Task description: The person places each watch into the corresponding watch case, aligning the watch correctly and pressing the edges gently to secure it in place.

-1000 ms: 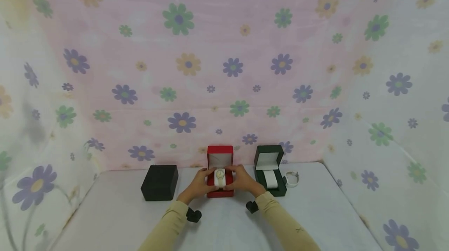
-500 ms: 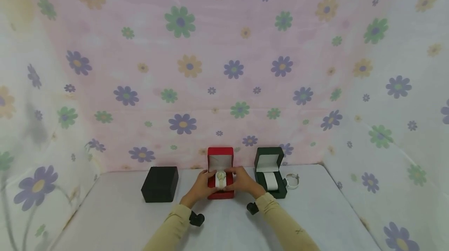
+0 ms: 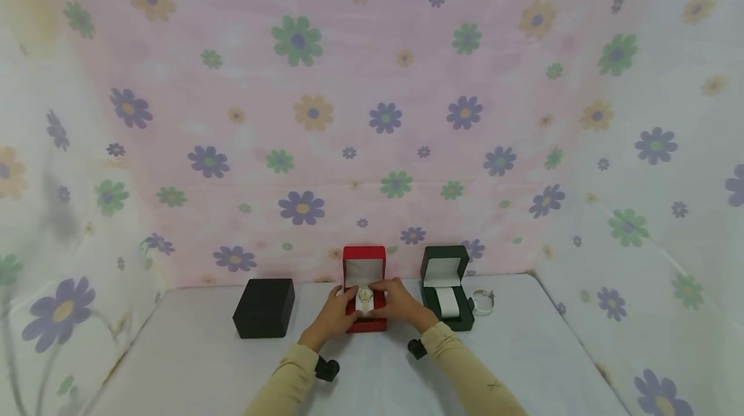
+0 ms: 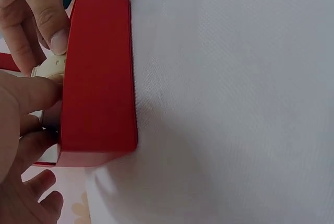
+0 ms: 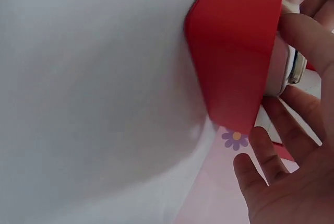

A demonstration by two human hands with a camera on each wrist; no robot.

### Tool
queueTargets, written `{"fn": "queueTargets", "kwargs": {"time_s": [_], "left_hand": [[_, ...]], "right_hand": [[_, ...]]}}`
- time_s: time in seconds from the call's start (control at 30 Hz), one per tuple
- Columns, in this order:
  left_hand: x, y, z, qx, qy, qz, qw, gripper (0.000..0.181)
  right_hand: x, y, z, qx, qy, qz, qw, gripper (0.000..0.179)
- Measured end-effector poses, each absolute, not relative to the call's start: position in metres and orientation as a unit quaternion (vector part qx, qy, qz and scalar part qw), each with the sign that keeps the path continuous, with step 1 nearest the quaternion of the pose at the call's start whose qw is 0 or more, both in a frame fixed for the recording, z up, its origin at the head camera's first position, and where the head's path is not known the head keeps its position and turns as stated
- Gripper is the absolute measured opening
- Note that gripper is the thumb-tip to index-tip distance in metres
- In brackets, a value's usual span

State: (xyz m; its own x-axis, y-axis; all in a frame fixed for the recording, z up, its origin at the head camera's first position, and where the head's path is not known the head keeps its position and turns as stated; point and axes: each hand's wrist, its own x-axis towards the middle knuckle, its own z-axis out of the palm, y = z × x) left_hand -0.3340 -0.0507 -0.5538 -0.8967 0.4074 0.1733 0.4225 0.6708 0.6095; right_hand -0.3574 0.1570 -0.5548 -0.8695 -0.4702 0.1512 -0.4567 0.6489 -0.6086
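Note:
An open red watch box (image 3: 364,252) stands in the middle of the table, its lid raised at the back. Inside it, a cream-strapped wristwatch (image 3: 365,294) sits round a pale cushion (image 5: 278,67), dial up. My left hand (image 3: 336,314) holds the watch and cushion from the left, thumb on the strap (image 4: 50,67) at the front. From the right, my right hand (image 3: 402,304) grips them likewise, its thumb at the strap and its fingers along the cushion's side. Both thumbs lie just inside the front wall of the box (image 4: 99,72). Some fingertips are hidden inside the box.
To the right stands an open dark green watch box (image 3: 444,252) with a white cushion (image 3: 447,301). Beside it lies a white-banded watch (image 3: 483,301). A closed black box (image 3: 264,307) is on the left. Flowered cloth (image 3: 314,157) hangs behind the white-covered table (image 3: 372,377).
The head view has shifted slightly, so everything sits a little lower. Both hands stay at the watch in the red box, with only small finger movement.

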Motion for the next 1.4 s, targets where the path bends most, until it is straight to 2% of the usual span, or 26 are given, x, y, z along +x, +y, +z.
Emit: {"fn": "queueTargets", "kwargs": {"time_s": [0.5, 0.9, 1.03, 1.13, 1.27, 1.4], "left_hand": [[-0.334, -0.052, -0.561, -0.240, -0.890, -0.386, 0.024, 0.058], [-0.330, -0.054, -0.560, -0.218, -0.888, -0.406, 0.003, 0.060], [-0.327, -0.060, -0.556, -0.209, -0.877, -0.431, 0.034, 0.054], [-0.328, -0.065, -0.552, -0.206, -0.858, -0.463, 0.081, 0.046], [-0.332, -0.072, -0.543, -0.180, -0.836, -0.500, 0.133, 0.039], [-0.336, -0.076, -0.528, -0.154, -0.820, -0.531, 0.147, 0.040]], "right_hand": [[-0.354, 0.153, -0.558, -0.215, 0.925, -0.312, -0.011, 0.060], [-0.351, 0.154, -0.556, -0.252, 0.916, -0.312, -0.016, 0.062], [-0.346, 0.156, -0.550, -0.270, 0.901, -0.339, -0.023, 0.056], [-0.340, 0.159, -0.544, -0.252, 0.889, -0.378, -0.046, 0.047], [-0.333, 0.162, -0.536, -0.211, 0.857, -0.460, -0.098, 0.035], [-0.330, 0.163, -0.527, -0.174, 0.814, -0.528, -0.168, 0.025]]}}
